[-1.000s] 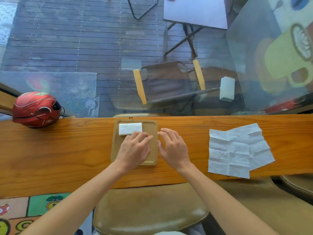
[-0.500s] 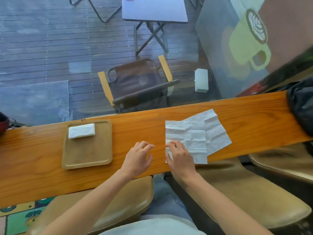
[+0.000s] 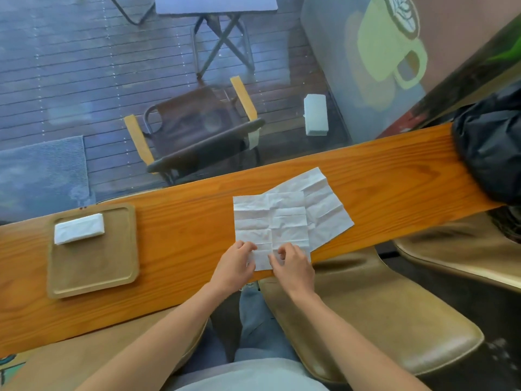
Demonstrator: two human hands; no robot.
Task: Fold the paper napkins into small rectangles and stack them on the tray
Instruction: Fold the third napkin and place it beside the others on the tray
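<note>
A brown square tray (image 3: 93,280) lies on the wooden counter at the left. One folded white napkin (image 3: 79,228) rests in its far left corner. Right of centre, two unfolded creased white napkins (image 3: 284,215) lie overlapping on the counter. My left hand (image 3: 235,266) and my right hand (image 3: 293,268) both pinch the near edge of the top napkin, which is slightly lifted at that edge.
The wooden counter (image 3: 183,221) runs left to right against a glass window. A black bag (image 3: 490,148) sits at its far right end. Brown stool seats (image 3: 375,314) stand under the near edge.
My hands left the tray and moved right to the unfolded napkins. My left hand, open on the counter half a second ago, now grips the napkin's near edge with the right.
</note>
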